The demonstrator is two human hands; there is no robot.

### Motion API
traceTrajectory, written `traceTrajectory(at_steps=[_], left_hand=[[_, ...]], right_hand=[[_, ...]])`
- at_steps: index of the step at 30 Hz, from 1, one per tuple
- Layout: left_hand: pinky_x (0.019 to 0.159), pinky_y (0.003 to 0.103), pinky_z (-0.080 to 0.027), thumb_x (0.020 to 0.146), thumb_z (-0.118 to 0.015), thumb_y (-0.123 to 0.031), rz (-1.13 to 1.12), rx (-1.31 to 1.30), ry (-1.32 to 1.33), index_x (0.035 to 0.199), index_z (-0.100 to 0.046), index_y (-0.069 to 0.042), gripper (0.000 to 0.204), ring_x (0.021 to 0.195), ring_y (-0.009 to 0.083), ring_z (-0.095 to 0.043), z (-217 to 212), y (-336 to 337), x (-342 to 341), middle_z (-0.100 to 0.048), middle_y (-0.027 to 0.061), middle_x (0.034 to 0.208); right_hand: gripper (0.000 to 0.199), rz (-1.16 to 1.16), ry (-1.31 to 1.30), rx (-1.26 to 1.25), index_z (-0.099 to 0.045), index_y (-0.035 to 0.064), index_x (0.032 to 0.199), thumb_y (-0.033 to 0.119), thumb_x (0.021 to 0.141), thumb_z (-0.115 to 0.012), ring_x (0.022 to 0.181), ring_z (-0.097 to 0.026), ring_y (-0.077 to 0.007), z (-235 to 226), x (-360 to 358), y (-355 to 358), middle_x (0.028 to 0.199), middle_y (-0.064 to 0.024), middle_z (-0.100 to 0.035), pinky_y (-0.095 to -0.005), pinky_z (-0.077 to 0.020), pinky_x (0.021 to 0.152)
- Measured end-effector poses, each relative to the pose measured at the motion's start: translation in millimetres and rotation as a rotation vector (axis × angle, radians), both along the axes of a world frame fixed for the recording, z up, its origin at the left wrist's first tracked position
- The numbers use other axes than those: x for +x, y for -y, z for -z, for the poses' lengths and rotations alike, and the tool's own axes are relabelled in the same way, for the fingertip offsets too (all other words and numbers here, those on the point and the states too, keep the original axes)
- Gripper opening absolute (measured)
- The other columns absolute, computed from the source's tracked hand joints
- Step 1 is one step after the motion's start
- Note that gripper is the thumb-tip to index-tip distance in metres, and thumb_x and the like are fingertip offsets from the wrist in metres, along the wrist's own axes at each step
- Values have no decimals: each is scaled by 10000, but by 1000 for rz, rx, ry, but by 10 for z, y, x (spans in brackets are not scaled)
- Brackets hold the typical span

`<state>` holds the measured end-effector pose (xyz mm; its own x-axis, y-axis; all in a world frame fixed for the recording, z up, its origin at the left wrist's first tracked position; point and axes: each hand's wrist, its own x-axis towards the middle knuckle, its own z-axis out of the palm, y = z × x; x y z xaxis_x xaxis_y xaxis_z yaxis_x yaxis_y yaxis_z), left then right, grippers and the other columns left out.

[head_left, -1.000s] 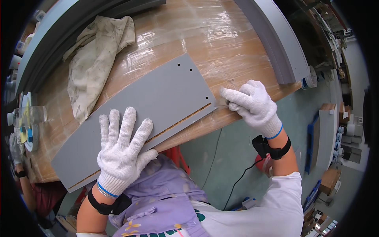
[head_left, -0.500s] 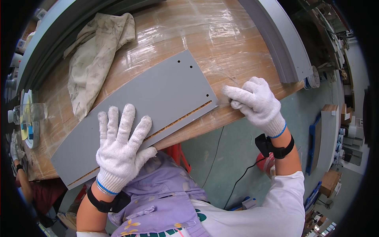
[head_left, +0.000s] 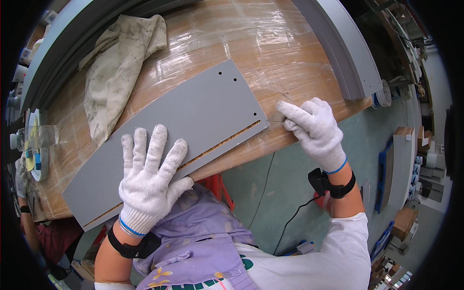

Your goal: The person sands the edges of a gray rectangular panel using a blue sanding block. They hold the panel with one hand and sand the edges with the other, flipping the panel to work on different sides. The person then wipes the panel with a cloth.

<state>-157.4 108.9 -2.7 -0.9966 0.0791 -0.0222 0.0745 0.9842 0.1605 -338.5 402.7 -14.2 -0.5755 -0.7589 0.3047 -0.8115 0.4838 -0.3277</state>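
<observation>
A grey board (head_left: 193,111) lies slantwise on the table, with small black holes near its right end and a narrow groove of bare brown core along its near edge. My left hand (head_left: 150,181), in a white knit glove, rests flat on the board with fingers spread. Just off the board's right end, my gloved right hand (head_left: 316,128) is closed in a pinch with the forefinger stretched forward. Between its fingertips and the board's corner shows a thin blade-like piece (head_left: 276,120), too slight to identify.
The table (head_left: 232,38) is covered with clear plastic film. A stained cloth (head_left: 113,77) lies beyond the board. Long grey profiles (head_left: 345,48) stand at the far right and far left. A plastic bottle (head_left: 34,137) lies at left, near another person's arm (head_left: 28,224).
My right hand has shifted slightly, and the thin piece at its fingertips shows more clearly. The board and my left hand have moved only a trace in the picture.
</observation>
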Motion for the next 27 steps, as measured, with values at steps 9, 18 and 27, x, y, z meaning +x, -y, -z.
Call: traceTrajectory(at_steps=[9,18,27], left_hand=[[1182,530,-193,626,-800,-388,16,17,-42,1334,-576,-157,777,1428,387,-274,16,13,-6,-385,143,1509],[1186,526,-177,681,-771,-409,23,27,-58,1349,-568,-166,739,1438,373,-261,30,36,14,-371,138,1519],[1165,568,-204,690,-782,-405,17,25,-61,1343,-573,-214,712,1419,389,-289,41,27,17,-378,122,1513]], right_hand=[[566,218,42,-123,-626,104,1246,-18,701,-714,623,-563,-245,165,627,236,707,-55,-582,-359,-469,577],[642,317,144,-149,-589,97,1310,-47,693,-699,646,-603,-252,178,824,315,725,-60,-604,-360,-502,599],[611,348,60,-144,-562,42,1296,-33,706,-702,672,-621,-253,221,884,309,789,-65,-650,-363,-506,612]])
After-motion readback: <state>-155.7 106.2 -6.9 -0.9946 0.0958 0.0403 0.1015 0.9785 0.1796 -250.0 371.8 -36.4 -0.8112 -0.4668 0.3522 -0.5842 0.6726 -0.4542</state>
